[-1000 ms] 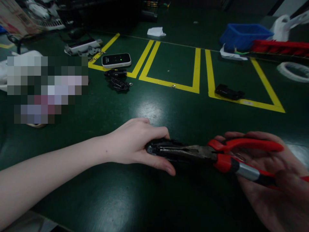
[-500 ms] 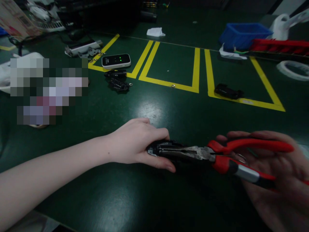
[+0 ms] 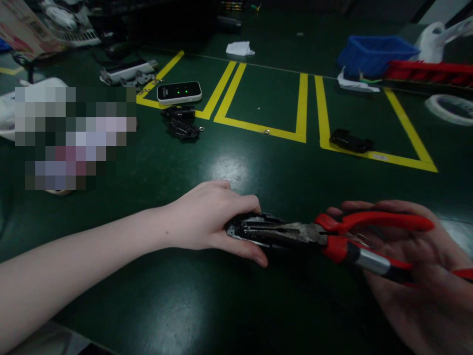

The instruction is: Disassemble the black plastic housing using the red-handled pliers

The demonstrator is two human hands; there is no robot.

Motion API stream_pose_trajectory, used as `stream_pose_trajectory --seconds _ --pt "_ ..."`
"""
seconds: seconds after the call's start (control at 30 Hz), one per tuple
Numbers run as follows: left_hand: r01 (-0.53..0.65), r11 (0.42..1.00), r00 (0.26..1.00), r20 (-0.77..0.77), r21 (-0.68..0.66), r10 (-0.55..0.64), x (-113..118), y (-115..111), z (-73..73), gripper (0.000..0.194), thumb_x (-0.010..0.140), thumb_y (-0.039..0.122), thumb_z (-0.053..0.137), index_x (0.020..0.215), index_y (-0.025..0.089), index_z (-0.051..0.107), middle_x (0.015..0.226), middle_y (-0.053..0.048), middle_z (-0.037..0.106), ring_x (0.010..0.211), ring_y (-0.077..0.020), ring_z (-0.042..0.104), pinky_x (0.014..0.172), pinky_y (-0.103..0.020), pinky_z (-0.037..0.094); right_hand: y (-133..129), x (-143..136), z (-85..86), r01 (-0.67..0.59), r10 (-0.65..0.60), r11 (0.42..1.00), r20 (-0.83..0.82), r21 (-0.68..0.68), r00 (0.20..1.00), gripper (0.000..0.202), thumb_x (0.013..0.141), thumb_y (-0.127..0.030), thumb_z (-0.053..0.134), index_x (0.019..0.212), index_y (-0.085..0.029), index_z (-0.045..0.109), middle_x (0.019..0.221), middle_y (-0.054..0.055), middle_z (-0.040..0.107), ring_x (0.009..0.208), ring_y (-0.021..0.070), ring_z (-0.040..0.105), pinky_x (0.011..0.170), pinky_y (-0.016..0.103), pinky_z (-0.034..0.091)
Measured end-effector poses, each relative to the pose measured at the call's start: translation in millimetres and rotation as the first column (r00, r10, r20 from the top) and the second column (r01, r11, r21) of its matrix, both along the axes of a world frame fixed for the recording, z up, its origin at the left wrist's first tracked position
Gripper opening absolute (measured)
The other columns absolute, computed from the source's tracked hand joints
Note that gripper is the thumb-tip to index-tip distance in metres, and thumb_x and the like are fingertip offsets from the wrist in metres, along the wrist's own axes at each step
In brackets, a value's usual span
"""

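My left hand [image 3: 221,217] is wrapped round a dark, elongated part [image 3: 240,228] with metal edges, thumb along its near side. In my right hand [image 3: 417,266] lie red-and-black long-nose pliers [image 3: 334,239], palm turned up and the handles spread apart. The jaws of the pliers point left, onto or into the top of the dark part; whether they grip anything there I cannot tell. A thin wire spring [image 3: 364,240] shows between the handles.
Ahead lie black plastic parts [image 3: 181,127], a white-edged device with green lights [image 3: 179,92] and another black part [image 3: 351,141] by the yellow tape. A blue bin [image 3: 377,54], red rack [image 3: 428,73] and tape roll [image 3: 451,108] stand right. A pixelated area covers the left.
The pliers' handles and my right hand have shifted slightly left, and the jaws sit a little further left along the dark part. My left hand keeps its hold.
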State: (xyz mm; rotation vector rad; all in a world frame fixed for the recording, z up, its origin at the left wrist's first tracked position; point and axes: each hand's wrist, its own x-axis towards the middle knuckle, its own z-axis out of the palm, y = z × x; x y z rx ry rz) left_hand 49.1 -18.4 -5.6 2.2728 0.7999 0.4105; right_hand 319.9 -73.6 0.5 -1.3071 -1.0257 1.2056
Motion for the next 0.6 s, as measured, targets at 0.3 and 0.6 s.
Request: stream_pose_trajectory --seconds 0.3,0.6 --pt "-0.01 0.999 1.0 -0.004 -0.043 0.01 -1.9 -1.3 4.5 0.045 0.086 0.057 0.071 0.109 0.019 0.065 0.087 0.003 0.072 0.07 -0.0123 0.058 0.072 -0.026 0.036 -0.9 -2.0 -1.0 0.038 -0.038 0.999 -0.022 0.008 0.999 0.044 0.063 -0.05 0.088 0.102 -0.034 0.073 0.109 0.002 0.074 0.101 0.0239 0.073 0.081 0.029 0.063" --pt "0.009 0.998 1.0 0.007 -0.057 -0.008 -4.8 -1.8 6.8 0.039 0.091 0.054 0.066 0.108 0.019 0.062 0.088 0.003 0.071 0.072 -0.0127 0.059 0.074 -0.025 0.038 5.8 6.9 -1.6 0.015 -0.015 1.0 -0.016 0.006 1.0 0.046 0.059 -0.053 0.09 0.098 -0.032 0.075 0.107 0.004 0.076 0.098 0.0275 0.074 0.078 0.032 0.064"
